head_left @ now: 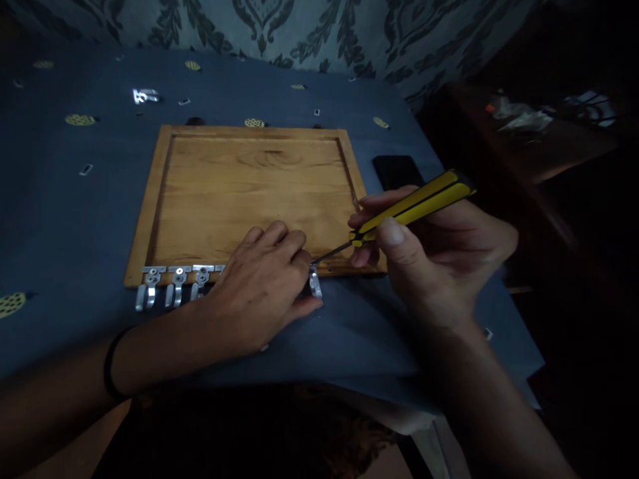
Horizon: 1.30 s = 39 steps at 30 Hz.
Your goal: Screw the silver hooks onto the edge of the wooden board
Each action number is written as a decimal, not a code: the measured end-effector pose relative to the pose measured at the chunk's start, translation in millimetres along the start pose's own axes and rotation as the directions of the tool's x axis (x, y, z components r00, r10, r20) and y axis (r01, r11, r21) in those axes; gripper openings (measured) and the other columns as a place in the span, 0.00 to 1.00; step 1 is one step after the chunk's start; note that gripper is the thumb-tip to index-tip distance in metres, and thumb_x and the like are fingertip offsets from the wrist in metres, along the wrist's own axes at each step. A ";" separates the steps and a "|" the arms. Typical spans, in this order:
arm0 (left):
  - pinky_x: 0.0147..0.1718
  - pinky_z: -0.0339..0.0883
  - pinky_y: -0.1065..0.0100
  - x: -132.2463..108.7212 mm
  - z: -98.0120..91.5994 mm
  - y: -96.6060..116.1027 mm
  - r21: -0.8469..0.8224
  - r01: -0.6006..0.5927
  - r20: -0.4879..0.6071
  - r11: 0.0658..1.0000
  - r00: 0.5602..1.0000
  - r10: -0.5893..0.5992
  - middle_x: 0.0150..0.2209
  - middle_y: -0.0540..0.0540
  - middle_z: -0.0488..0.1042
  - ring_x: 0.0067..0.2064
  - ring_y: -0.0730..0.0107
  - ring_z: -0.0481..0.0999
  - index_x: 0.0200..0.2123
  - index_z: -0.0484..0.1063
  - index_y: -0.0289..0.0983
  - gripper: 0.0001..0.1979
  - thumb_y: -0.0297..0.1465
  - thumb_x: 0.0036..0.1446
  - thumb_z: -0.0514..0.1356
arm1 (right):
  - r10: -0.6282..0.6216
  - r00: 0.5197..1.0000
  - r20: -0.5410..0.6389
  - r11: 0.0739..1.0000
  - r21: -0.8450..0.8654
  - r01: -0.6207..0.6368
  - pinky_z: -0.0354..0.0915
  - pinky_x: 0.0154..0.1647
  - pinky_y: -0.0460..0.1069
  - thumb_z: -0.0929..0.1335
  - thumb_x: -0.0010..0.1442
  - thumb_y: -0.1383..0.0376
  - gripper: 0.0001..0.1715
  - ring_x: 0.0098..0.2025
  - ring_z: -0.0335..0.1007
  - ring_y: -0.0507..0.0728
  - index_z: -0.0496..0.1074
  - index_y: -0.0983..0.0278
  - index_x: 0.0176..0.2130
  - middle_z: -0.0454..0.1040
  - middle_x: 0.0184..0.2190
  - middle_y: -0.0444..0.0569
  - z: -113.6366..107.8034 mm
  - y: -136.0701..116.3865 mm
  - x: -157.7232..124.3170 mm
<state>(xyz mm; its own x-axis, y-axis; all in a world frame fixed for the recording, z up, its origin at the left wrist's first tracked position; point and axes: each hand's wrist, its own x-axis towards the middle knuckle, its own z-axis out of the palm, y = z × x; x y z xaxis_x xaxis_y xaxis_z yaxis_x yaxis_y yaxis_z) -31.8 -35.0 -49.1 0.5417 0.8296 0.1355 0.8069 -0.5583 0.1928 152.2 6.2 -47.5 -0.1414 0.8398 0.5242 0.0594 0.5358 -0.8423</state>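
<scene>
A framed wooden board (259,193) lies on the blue patterned tablecloth. Several silver metal hooks (146,296) sit in a row along its near edge, with screws showing in their plates. My left hand (264,279) rests over the near edge, its fingers curled around another metal hook (315,285); part of the row is hidden under this hand. Between thumb and fingers, my right hand (429,246) grips a yellow and black screwdriver (414,206). The screwdriver's tip points down-left and meets the top of that hook beside my left fingertips.
A loose silver hook (146,96) lies on the cloth beyond the board's far left corner. A dark flat object (398,171) sits right of the board. Patterned wallpaper (319,33) rises behind the table. Clear plastic (522,116) rests on a dark surface at far right.
</scene>
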 end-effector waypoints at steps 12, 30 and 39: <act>0.46 0.67 0.55 0.7 -1.6 0.2 -0.009 -0.001 0.021 1.000 1.000 0.001 0.41 0.40 0.75 0.48 0.51 0.70 0.41 0.78 0.31 0.17 0.42 0.60 0.67 | 0.006 0.999 0.054 1.000 0.014 -0.007 0.74 0.20 0.43 0.75 0.60 0.63 0.08 0.23 0.75 0.49 0.83 0.56 0.42 0.81 0.33 0.42 -2.9 -0.9 -0.3; 0.47 0.67 0.54 0.0 -1.3 0.3 -0.015 0.000 0.023 1.000 1.000 0.000 0.41 0.41 0.75 0.48 0.52 0.69 0.42 0.79 0.31 0.16 0.40 0.60 0.67 | -0.043 0.997 0.069 0.999 -0.015 0.045 0.69 0.20 0.48 0.81 0.50 0.60 0.12 0.23 0.69 0.51 0.77 0.56 0.30 0.75 0.27 0.41 -0.4 2.7 4.6; 0.45 0.67 0.56 -0.6 -2.5 -0.5 -0.007 -0.012 0.003 1.000 1.000 0.013 0.40 0.41 0.75 0.47 0.53 0.70 0.40 0.78 0.32 0.16 0.40 0.60 0.67 | -0.077 0.995 -0.063 0.997 -0.021 0.076 0.67 0.17 0.46 0.76 0.59 0.59 0.07 0.19 0.69 0.48 0.79 0.58 0.32 0.76 0.27 0.40 -0.4 6.2 2.0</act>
<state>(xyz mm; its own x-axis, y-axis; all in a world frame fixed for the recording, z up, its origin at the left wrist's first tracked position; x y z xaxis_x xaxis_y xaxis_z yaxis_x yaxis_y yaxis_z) -33.2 -35.3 -46.8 0.5525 0.8226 0.1347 0.7983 -0.5687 0.1983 152.6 11.2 -51.6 -0.0835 0.7998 0.5945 0.0692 0.5998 -0.7972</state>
